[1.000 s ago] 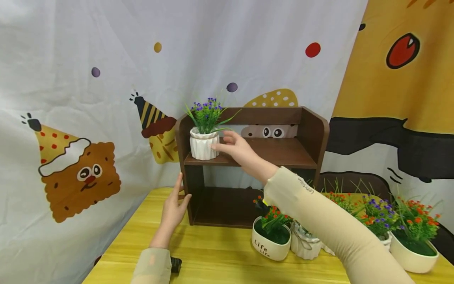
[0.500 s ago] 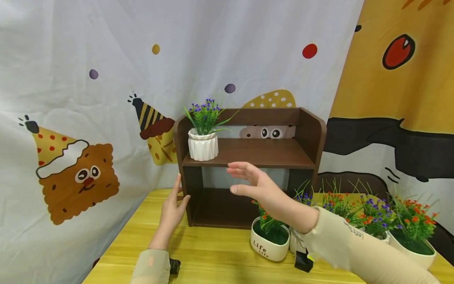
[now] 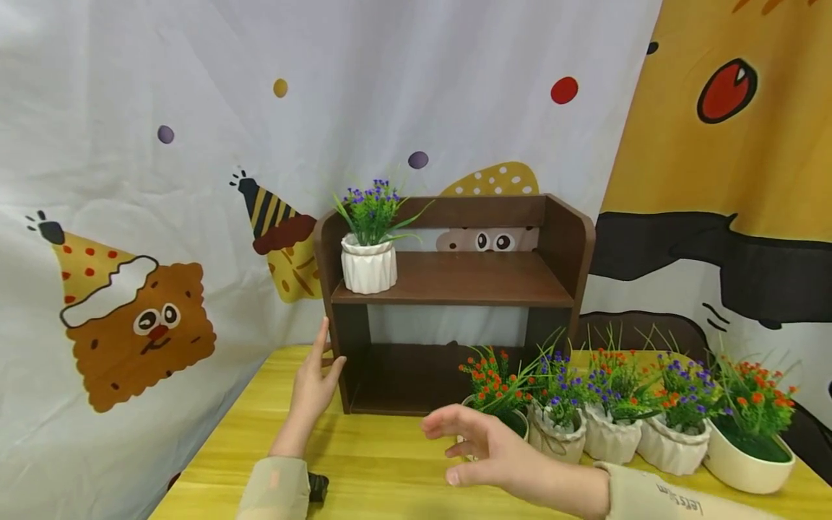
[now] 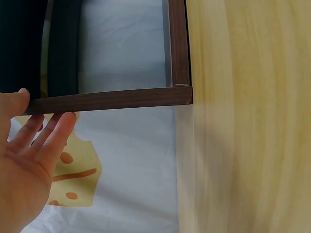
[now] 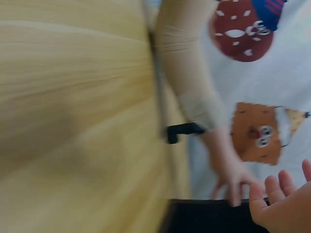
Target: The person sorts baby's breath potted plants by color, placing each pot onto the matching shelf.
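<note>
The left side panel of the brown shelf (image 3: 481, 278) is held between the thumb and the nearly straight fingers of the left hand (image 3: 313, 386). How firmly it is pressed cannot be told. Nothing is held by the right hand (image 3: 487, 448); its fingers are loosely bent and spread apart from the thumb, in front of the oval pot (image 3: 522, 426) at the left end of the row on the table (image 3: 383, 469). A white pot (image 3: 369, 267) with purple flowers is stood upright at the left end of the upper board.

The shelf is best braced gently, so that it is not pushed sideways. Any pot in the row, whether one of the three small pots (image 3: 612, 437) or the cream pot (image 3: 747, 462) at the far right, is probably best gripped by its wall, below the leaves; with the plants so crowded, stems could be bent or neighbours knocked.

Most of the oval pot's front is covered by the right hand. The lower right of the shelf is screened by flowers, and where one plant ends and the next begins is hard to make out. The right wrist view is blurred, and the right hand is cut off at its edge.
</note>
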Demonstrator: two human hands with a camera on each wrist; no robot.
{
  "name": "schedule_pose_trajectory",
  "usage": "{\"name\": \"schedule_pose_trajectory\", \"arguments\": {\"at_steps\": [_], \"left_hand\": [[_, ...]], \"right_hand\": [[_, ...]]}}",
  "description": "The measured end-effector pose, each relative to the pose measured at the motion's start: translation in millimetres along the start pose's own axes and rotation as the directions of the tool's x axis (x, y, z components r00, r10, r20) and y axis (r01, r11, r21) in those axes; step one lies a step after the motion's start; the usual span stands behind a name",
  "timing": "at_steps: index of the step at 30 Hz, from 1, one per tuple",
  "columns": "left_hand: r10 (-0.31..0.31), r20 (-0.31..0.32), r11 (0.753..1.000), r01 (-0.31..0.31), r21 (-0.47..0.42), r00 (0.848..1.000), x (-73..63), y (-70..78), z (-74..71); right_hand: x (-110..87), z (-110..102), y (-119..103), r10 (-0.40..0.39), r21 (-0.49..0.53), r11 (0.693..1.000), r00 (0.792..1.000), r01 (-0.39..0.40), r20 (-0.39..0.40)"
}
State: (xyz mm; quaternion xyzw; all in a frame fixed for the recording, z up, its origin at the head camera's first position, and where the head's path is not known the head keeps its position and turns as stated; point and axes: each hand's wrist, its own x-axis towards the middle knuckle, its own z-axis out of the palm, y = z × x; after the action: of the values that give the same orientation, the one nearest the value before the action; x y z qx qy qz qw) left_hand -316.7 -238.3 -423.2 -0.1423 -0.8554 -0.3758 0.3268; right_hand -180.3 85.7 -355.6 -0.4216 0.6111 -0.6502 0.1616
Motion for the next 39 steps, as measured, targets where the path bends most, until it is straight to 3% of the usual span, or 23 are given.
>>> {"name": "schedule_pose_trajectory", "arguments": {"at_steps": [8,14,17,22,29,31,34,39], "left_hand": [[0.03,-0.012,0.999,-0.03,-0.012,0.999,5.9,0.6,0.3],[0.043,-0.019,0.999,-0.043,-0.015,0.999,8.2,2.3,2.4],[0.035,-0.009,0.999,-0.035,-0.021,0.999,8.2,1.4,2.9],[0.006,0.006,1.0,-0.006,-0.022,1.0,6.7,-0.3,2.6],[-0.026,0.013,1.0,0.026,-0.016,1.0,2.6,-1.6,-0.2],[-0.023,0.014,1.0,0.023,-0.012,1.0,1.4,-1.8,-1.0],[-0.013,0.011,1.0,0.014,-0.008,1.0,0.7,-2.2,-1.6],[0.009,-0.003,1.0,-0.009,-0.012,1.0,0.3,-2.8,0.2]], "right_hand": [[-33.8,-14,40,0.037,0.027,0.999,0.999,-0.037,-0.004],[-60.8,-31,67,0.057,-0.014,0.998,0.993,-0.058,-0.105],[-74.0,-37,73,0.119,-0.074,0.988,0.972,-0.137,-0.205],[-90.7,-47,75,0.206,-0.101,0.961,0.912,-0.256,-0.354],[-102.5,-55,72,0.316,-0.089,0.905,0.796,-0.416,-0.516],[-103.9,-56,72,0.329,-0.092,0.892,0.777,-0.442,-0.538],[-103.9,-56,73,0.344,-0.098,0.881,0.769,-0.464,-0.539],[-100.6,-54,75,0.352,-0.142,0.87,0.796,-0.472,-0.493]]}}
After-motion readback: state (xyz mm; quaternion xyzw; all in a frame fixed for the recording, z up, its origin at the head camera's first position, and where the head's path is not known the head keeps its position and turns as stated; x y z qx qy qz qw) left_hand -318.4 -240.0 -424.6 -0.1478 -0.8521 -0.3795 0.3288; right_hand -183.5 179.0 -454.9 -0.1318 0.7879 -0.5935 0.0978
